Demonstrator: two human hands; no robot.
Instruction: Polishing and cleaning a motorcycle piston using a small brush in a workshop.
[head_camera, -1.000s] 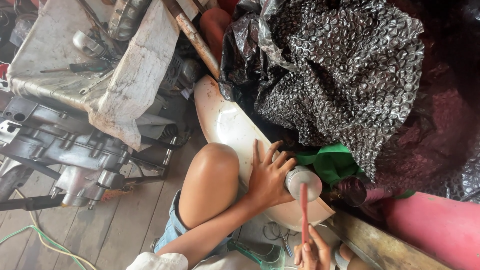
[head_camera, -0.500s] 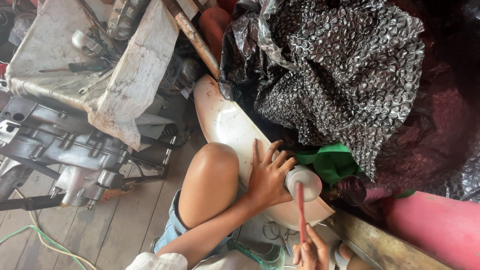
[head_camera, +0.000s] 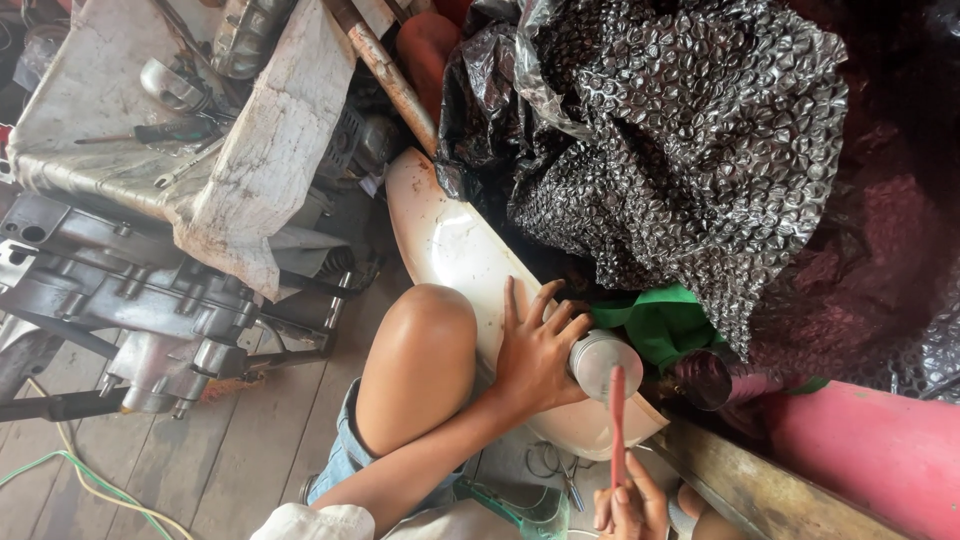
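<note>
Far left: grey engine casing on a metal stand over bare wooden floor planks, with a green cable trailing across them. Above, a stained off-white cloth draped over clutter, a screwdriver lying on it. Centre: a cream curved panel slanting down past a bent knee. Left hand spread flat on that panel, fingers wrapped round a grey cylindrical metal part, holding it firmly. Below, right hand pinched shut on a thin red-handled tool, tip touching the cylinder. Pliers on the floor just beneath. Right: crumpled black bubble wrap heaped over green cloth; further right, a red rounded body and a wooden beam.
</note>
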